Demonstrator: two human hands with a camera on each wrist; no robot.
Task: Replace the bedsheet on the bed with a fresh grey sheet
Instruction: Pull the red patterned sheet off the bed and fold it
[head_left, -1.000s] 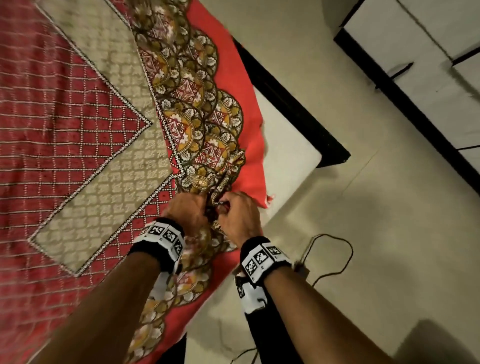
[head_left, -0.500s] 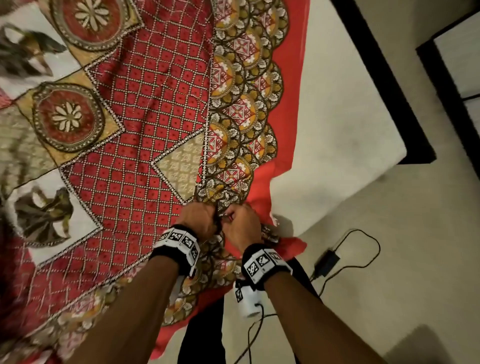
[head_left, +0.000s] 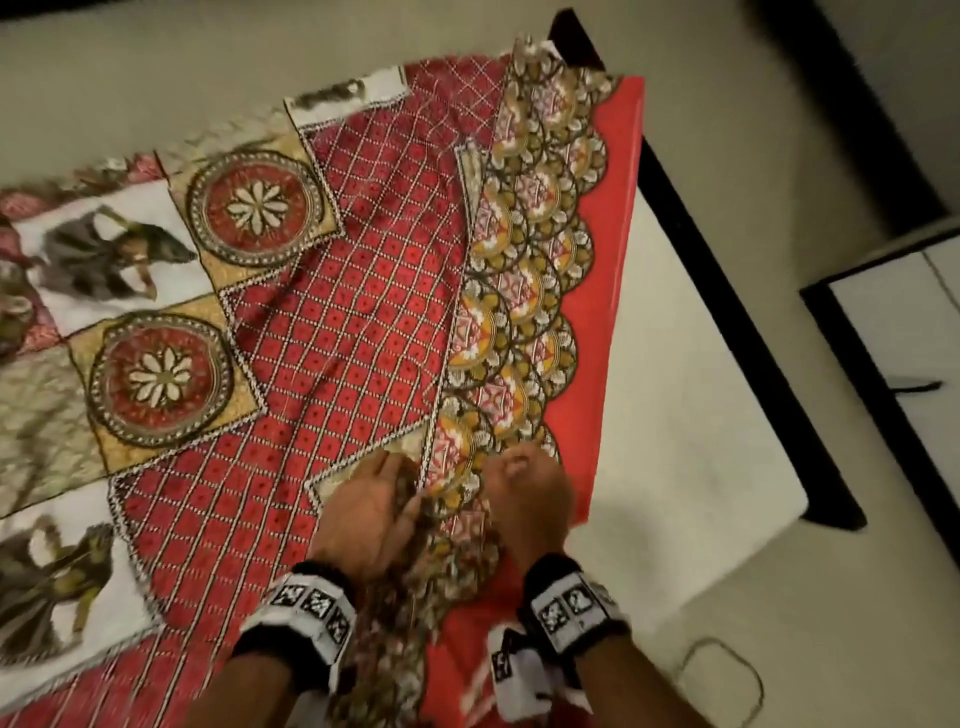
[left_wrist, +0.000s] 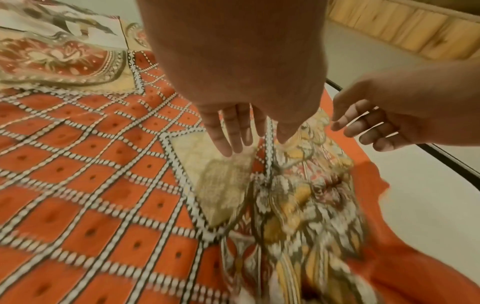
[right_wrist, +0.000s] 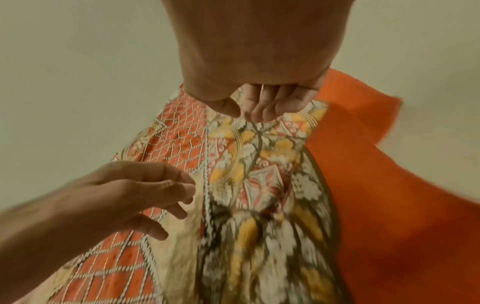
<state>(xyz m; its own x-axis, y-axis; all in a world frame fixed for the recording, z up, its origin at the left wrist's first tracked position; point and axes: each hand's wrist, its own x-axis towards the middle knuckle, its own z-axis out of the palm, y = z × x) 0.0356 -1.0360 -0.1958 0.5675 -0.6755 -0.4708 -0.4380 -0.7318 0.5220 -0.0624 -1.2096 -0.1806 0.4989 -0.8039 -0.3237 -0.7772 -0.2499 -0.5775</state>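
- Bare white mattress (head_left: 691, 415) is showing beside the red patterned bedsheet (head_left: 353, 322); only my head view is catching it.
- I'm seeing my left hand (left_wrist: 244, 107) spread wide, my right hand (right_wrist: 259, 102) loosely curled, both holding nothing.

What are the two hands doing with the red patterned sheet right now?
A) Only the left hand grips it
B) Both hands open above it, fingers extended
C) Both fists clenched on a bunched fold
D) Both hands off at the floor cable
B: the left hand and right hand show spread, loosely extended fingers over the red patterned sheet, gripping nothing.
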